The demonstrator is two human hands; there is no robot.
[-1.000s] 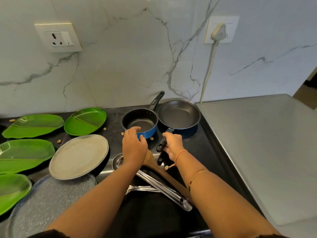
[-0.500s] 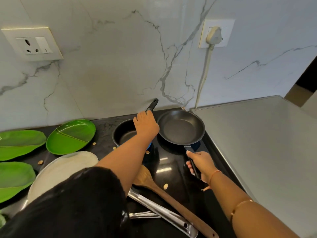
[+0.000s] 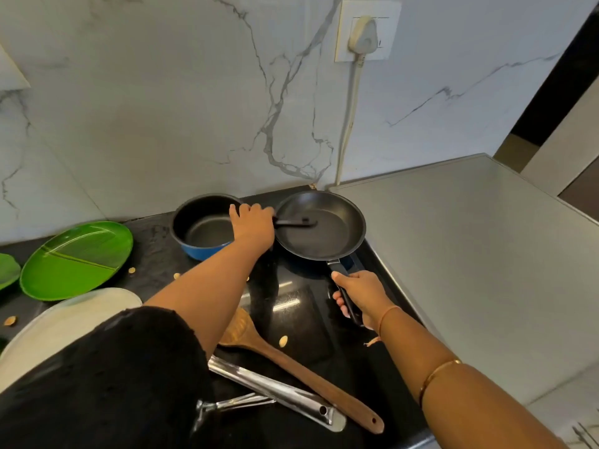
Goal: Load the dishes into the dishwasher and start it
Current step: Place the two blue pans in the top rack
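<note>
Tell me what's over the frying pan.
The black handle of the blue saucepan reaches over the frying pan, gripped by the left hand. Nothing else is in the pan. The hand hides the handle's root. Whether it touches the pan is unclear.

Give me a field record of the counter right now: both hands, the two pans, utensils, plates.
left hand: grips the saucepan at the base of its handle
right hand: grips the frying pan by its handle
saucepan: blue outside, empty, handle reaching over the frying pan
frying pan: empty, right of the saucepan
utensils: wooden spatula and steel tongs lying on the black counter, nearer the person
plates: green plate and pale plate at left
dishwasher: not in view
</note>
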